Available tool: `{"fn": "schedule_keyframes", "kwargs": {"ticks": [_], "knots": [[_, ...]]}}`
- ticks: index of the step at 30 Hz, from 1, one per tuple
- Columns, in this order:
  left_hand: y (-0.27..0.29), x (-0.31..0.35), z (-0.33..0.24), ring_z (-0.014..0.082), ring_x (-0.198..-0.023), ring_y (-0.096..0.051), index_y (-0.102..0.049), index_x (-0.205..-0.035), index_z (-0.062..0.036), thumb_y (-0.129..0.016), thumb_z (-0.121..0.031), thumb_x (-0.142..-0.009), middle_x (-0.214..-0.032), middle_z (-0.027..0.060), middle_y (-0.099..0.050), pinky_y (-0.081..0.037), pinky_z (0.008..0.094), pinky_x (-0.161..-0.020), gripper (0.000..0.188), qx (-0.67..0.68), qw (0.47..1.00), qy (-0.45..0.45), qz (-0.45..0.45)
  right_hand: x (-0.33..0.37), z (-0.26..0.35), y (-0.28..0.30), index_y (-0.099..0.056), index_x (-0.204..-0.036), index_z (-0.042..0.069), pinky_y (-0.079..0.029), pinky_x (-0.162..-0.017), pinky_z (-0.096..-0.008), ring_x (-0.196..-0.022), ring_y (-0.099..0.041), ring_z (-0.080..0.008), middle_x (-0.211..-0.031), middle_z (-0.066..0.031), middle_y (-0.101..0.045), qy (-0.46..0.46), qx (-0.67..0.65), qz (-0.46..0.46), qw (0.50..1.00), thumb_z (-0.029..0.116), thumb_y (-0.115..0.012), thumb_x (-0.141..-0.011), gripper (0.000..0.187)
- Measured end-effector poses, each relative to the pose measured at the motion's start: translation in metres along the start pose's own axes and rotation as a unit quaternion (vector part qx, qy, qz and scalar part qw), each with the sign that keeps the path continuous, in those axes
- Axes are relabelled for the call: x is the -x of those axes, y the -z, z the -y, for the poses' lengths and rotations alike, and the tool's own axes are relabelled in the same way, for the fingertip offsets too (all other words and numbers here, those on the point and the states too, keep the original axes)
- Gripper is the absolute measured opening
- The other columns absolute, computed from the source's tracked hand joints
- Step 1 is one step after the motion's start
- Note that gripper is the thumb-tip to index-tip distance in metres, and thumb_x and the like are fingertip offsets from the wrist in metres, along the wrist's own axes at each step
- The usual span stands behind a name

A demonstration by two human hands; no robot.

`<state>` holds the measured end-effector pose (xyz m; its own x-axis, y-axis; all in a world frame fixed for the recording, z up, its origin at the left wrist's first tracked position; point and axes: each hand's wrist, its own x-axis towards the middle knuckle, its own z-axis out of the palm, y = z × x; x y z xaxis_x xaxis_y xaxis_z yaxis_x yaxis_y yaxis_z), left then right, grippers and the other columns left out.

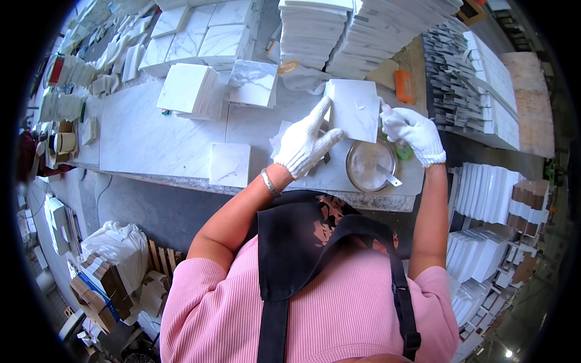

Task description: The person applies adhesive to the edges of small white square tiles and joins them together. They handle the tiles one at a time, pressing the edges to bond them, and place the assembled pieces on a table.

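Note:
A white marble tile (354, 112) is in front of me over the bench, with a small curved white mark on its face. My left hand (305, 144), in a white knitted glove, grips its left edge, the index finger along the side and the thumb at the lower corner. Close by the tile's right edge is my gloved right hand (414, 132), its fingers curled in; whatever they may hold is hidden. Just below the tile sits a round metal bowl (349, 164) of white paste, a flat metal scraper (390, 176) lying in it.
On the marble-topped bench (154, 136) lie a single tile (230, 164), a tile stack (189, 91) and a grey-veined stack (253, 83). Tall tile stacks (315, 33) rise at the back. An orange object (403, 86) lies beyond my right hand.

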<state>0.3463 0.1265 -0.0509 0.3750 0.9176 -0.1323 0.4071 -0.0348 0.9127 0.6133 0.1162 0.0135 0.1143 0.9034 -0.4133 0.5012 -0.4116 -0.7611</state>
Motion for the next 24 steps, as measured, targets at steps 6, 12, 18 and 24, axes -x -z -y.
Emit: {"fn": "schedule_keyframes", "kwargs": {"ticks": [6, 12, 18, 24], "knots": [[0.004, 0.000, -0.005, 0.0214, -0.079, -0.069, -0.037, -0.146, -0.0025, -0.071, -0.037, -0.084, -0.097, 0.0153, -0.070, -0.054, 0.0332, -0.075, 0.079, 0.055, 0.997, 0.042, 0.022, 0.000, -0.027, 0.012, -0.065, -0.116, 0.002, -0.053, -0.080, -0.0255, -0.092, -0.064, -0.0118, -0.106, -0.0057, -0.070, 0.023, -0.224, -0.018, 0.974, 0.009, -0.075, -0.083, 0.036], [0.001, 0.003, -0.014, 0.0149, -0.075, -0.066, -0.034, -0.148, -0.0045, -0.070, -0.033, -0.086, -0.092, 0.0104, -0.069, -0.053, 0.0286, -0.068, 0.077, 0.210, 0.971, 0.102, 0.060, -0.031, -0.070, 0.018, -0.068, -0.112, 0.005, -0.048, -0.090, -0.0293, -0.098, -0.064, -0.0162, -0.109, -0.0075, -0.070, 0.133, 0.014, -0.165, 0.977, 0.020, -0.075, -0.083, 0.033], [-0.001, 0.002, -0.023, 0.0141, -0.077, -0.067, -0.036, -0.148, -0.0047, -0.068, -0.029, -0.087, -0.097, 0.0095, -0.070, -0.052, 0.0253, -0.066, 0.073, 0.244, 0.960, 0.123, 0.060, -0.069, -0.095, 0.004, -0.068, -0.109, 0.007, -0.049, -0.084, -0.0273, -0.090, -0.065, -0.0128, -0.102, -0.0065, -0.071, 0.078, 0.086, -0.164, 0.980, 0.018, -0.073, -0.081, 0.030], [-0.006, 0.004, -0.022, 0.0138, -0.078, -0.067, -0.033, -0.148, -0.0032, -0.068, -0.026, -0.088, -0.100, 0.0096, -0.069, -0.053, 0.0258, -0.067, 0.073, 0.265, 0.953, 0.137, 0.043, -0.090, -0.128, -0.008, -0.068, -0.105, 0.012, -0.051, -0.081, -0.0360, -0.091, -0.066, -0.0294, -0.097, -0.0134, -0.069, 0.086, 0.181, -0.153, 0.968, 0.016, -0.068, -0.078, 0.027]]}}
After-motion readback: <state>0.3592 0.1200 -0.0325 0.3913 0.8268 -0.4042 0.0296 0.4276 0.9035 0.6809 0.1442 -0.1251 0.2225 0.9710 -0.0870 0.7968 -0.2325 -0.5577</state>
